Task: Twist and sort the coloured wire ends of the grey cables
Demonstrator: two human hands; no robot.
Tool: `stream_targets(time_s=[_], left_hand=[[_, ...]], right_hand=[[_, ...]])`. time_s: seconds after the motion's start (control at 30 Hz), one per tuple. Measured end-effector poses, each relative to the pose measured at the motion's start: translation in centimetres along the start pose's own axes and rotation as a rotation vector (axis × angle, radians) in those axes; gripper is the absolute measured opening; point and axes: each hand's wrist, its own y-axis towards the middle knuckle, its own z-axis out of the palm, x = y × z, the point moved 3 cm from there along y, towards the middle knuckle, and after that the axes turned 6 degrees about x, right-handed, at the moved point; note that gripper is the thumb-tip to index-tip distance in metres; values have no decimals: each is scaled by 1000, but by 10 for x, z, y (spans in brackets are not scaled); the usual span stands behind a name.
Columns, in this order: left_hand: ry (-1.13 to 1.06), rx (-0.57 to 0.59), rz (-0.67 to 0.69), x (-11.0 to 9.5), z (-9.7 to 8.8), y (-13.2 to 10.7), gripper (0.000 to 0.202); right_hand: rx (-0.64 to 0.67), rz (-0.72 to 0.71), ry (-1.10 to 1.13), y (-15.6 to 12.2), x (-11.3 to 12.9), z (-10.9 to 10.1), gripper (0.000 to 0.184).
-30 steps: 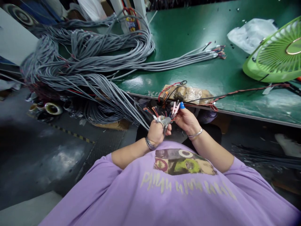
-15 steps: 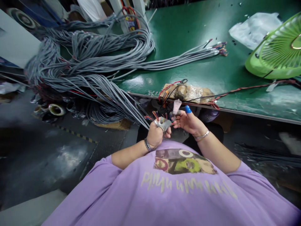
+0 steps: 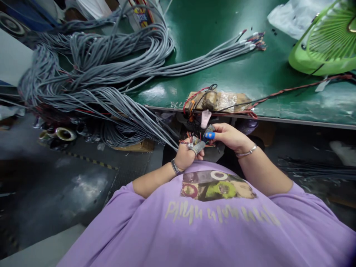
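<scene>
My left hand (image 3: 185, 155) is closed around the ends of several grey cables (image 3: 164, 134). Thin coloured wires (image 3: 189, 137) fan out above its fist, and its thumb has a grey wrapping (image 3: 198, 147). My right hand (image 3: 229, 138) pinches at the wires just beside the left thumb, apparently on one thin wire whose tip is hidden. A blue finger cot (image 3: 209, 135) covers the right thumb, and a dark grey wrap sits on the forefinger. Behind the fingers, a pale pink piece (image 3: 205, 118) hangs at the bench edge.
Long bundles of grey cable (image 3: 116, 70) lie across the green bench (image 3: 211, 22). A taped wooden block (image 3: 228, 101) with red and black leads sits at the bench edge. To the right stand a green fan (image 3: 308, 55) and a plastic bag (image 3: 289, 18).
My right hand has turned, and its thumb has come down from a raised position to the forefinger, by the wires. The left hand keeps its hold. The view has shifted slightly.
</scene>
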Motion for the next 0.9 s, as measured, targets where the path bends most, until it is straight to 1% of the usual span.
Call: stream_targets(time_s=[0.2, 0.37, 0.43, 0.53, 0.6, 0.7, 0.77, 0.8, 0.9], left_hand=[[44, 83, -88, 2, 3, 3, 37], [91, 158, -139, 6, 3, 7, 35], [87, 132, -119, 6, 1, 7, 35], [9, 30, -71, 6, -3, 9, 36], [-48, -30, -40, 8, -6, 10, 39], [-79, -85, -11, 11, -8, 12, 43], [-75, -92, 0, 13, -7, 13, 43], [-68, -84, 9, 13, -7, 13, 43], [-43, -56, 35, 13, -5, 14, 43]], right_hand=[[-1, -53, -37, -1, 0, 17, 30], [-37, -131, -179, -6, -1, 28, 28], [-62, -166, -221, -8, 0, 28, 30], [-90, -187, -244, -12, 0, 24, 36], [-161, -153, -214, -16, -3, 19, 43], [-279, -45, -99, -21, -14, 13, 53], [-288, -1, -50, -21, -20, 16, 54], [-285, -6, -42, -21, -22, 19, 52], [-313, -82, -32, -17, -23, 26, 45]])
